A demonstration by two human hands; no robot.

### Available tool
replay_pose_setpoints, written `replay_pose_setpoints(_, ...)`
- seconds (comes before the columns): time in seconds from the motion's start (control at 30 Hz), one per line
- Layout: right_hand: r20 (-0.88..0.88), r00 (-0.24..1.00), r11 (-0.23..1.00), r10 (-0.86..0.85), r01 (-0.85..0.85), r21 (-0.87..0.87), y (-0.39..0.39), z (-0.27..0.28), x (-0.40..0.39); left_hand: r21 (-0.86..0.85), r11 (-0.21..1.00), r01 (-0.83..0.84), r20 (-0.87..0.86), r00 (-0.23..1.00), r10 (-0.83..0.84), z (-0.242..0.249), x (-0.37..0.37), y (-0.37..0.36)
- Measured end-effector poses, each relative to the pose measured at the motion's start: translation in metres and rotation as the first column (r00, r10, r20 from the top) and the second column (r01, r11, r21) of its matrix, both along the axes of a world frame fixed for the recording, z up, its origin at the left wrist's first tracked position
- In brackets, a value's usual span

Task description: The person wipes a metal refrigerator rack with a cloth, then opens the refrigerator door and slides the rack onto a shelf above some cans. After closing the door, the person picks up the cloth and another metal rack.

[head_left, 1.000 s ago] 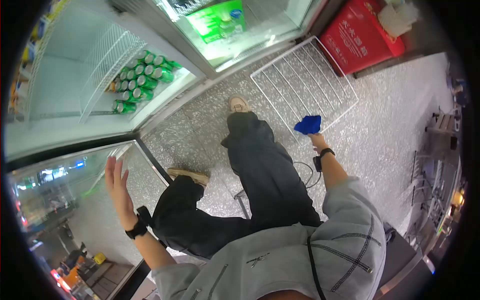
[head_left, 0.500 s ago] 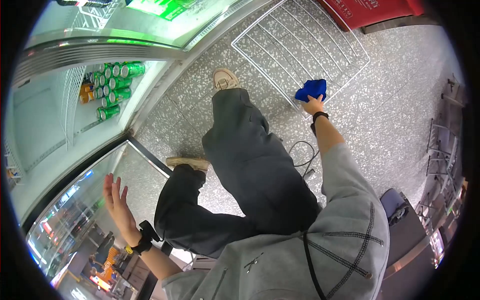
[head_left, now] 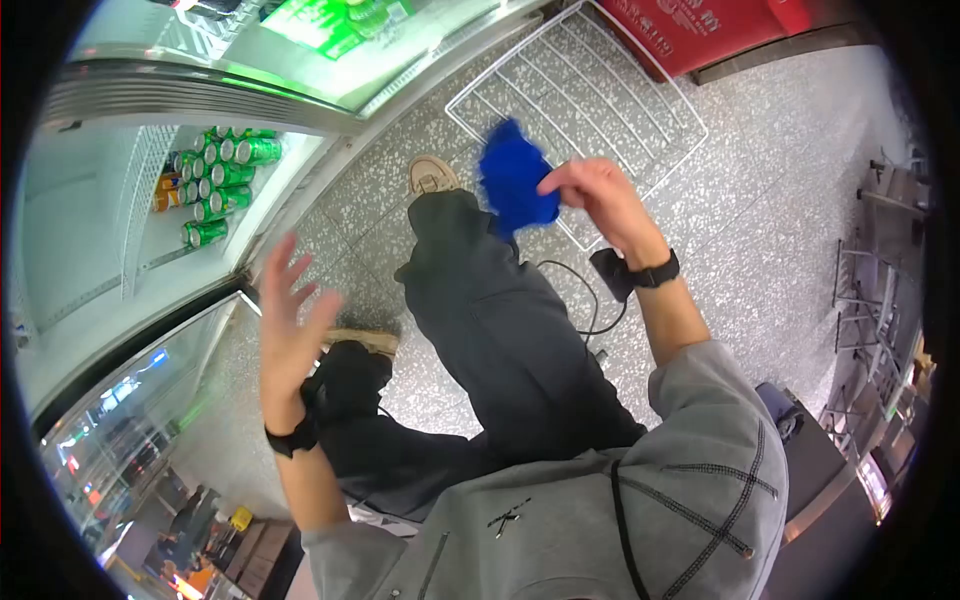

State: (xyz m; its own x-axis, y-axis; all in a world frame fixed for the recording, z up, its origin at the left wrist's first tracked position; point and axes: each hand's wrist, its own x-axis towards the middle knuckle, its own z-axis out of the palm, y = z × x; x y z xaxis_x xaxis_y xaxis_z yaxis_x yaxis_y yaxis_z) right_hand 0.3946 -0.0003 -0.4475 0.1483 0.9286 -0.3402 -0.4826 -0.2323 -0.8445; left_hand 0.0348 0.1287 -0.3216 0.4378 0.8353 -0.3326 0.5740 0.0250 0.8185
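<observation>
My right hand (head_left: 602, 195) pinches the edge of a blue cloth (head_left: 518, 180), which hangs spread out above my knee and beside the wire rack. The white wire rack (head_left: 590, 90) lies on the speckled floor, past the cloth. On the left, my left hand (head_left: 290, 330) is raised with its fingers apart and slightly blurred, holding nothing. It is near the open glass door (head_left: 150, 370) of the fridge. Both wrists wear black bands.
Green cans (head_left: 230, 172) and a few orange ones stand inside the lit fridge at the left. A red box (head_left: 690, 35) is at the top. A black cable (head_left: 595, 300) loops over the floor (head_left: 760, 230). Metal racks (head_left: 870, 300) line the right side.
My right hand has lifted the blue cloth off the wire rack and moved left toward my body; the cloth has unfolded. My left hand has moved up and to the right.
</observation>
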Motion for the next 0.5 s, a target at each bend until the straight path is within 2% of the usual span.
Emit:
replay_pose_setpoints(0.03,0.055,0.992,0.973,0.115,-0.124,0.197,0.006,0.042,-0.011,0.017,0.999,0.034,0.125,0.992,-0.036,0.006,0.024,-0.004)
replay_pose_setpoints(0.07,0.105,0.96,0.907,0.259,-0.279,0.315,0.01,0.08,-0.021,0.041,0.997,0.07,0.243,0.967,-0.078,0.013,0.046,-0.008)
replay_pose_setpoints(0.17,0.257,0.85,0.665,0.46,-0.521,0.535,0.017,0.141,-0.045,0.235,0.972,0.022,0.402,0.908,-0.118,0.033,0.084,-0.019)
replay_pose_setpoints(0.2,0.238,0.84,0.667,0.488,-0.535,0.519,0.015,0.148,-0.046,0.022,0.994,-0.105,0.498,0.863,0.08,0.035,0.087,-0.013)
replay_pose_setpoints(0.23,0.171,0.894,0.754,0.415,-0.443,0.485,0.013,0.144,-0.045,-0.202,0.957,-0.208,0.546,0.787,0.287,0.038,0.086,-0.009)
replay_pose_setpoints(0.27,0.106,0.936,0.827,0.336,-0.347,0.442,0.014,0.13,-0.043,-0.212,0.946,-0.244,0.589,0.741,0.323,0.043,0.08,-0.011)
replay_pose_setpoints(0.33,0.049,0.999,0.977,-0.019,0.008,0.212,0.011,0.077,-0.025,-0.231,0.92,-0.317,0.627,0.675,0.39,0.051,0.062,-0.013)
replay_pose_setpoints(0.37,0.082,0.975,0.979,-0.205,0.206,-0.002,0.004,0.033,-0.013,-0.243,0.903,-0.354,0.621,0.658,0.426,0.054,0.046,-0.014)
replay_pose_setpoints(0.4,0.168,0.926,0.916,-0.339,0.366,-0.168,-0.015,-0.04,0.003,-0.252,0.882,-0.399,0.615,0.638,0.464,0.055,0.029,-0.015)
replay_pose_setpoints(0.43,0.237,0.892,0.823,-0.385,0.448,-0.349,-0.047,-0.131,0.024,-0.279,0.852,-0.443,0.581,0.629,0.517,0.051,0.008,-0.018)
replay_pose_setpoints(0.5,0.384,0.923,0.888,-0.035,0.205,-0.411,-0.147,-0.3,0.079,-0.317,0.777,-0.544,0.513,0.59,0.623,0.034,-0.041,-0.026)
